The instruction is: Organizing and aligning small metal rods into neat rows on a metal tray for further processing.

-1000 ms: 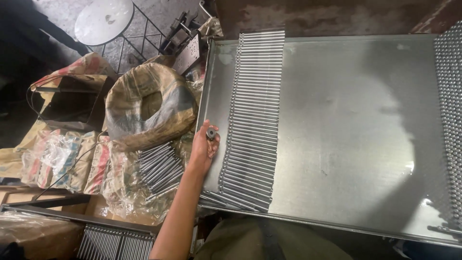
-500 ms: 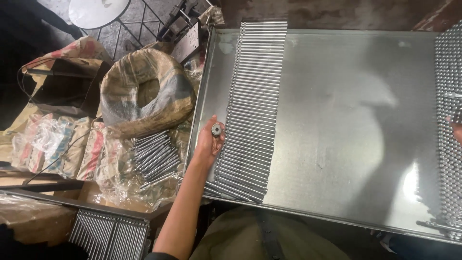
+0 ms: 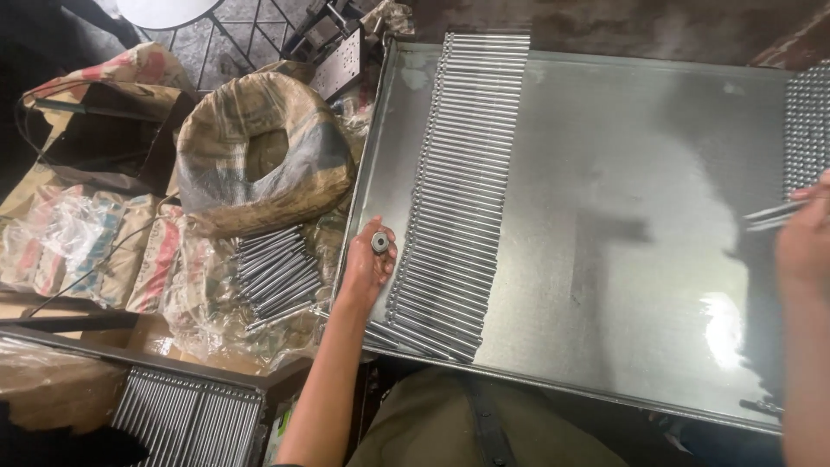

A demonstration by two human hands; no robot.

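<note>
My left hand rests at the left edge of a shiny metal tray and pinches a small round metal piece between its fingers. Just right of that hand, a long row of grey metal rods lies side by side across the tray. My right hand enters at the right edge and grips a few thin metal rods that stick out to the left. Only part of this hand shows.
Another row of rods lies along the tray's right edge. Left of the tray are a rolled-down sack, loose rods on plastic bags, and a crate of rods at the lower left.
My right hand has come into view at the right edge with rods in it. My left hand stays at the tray's left edge with the round piece; the view has shifted.
</note>
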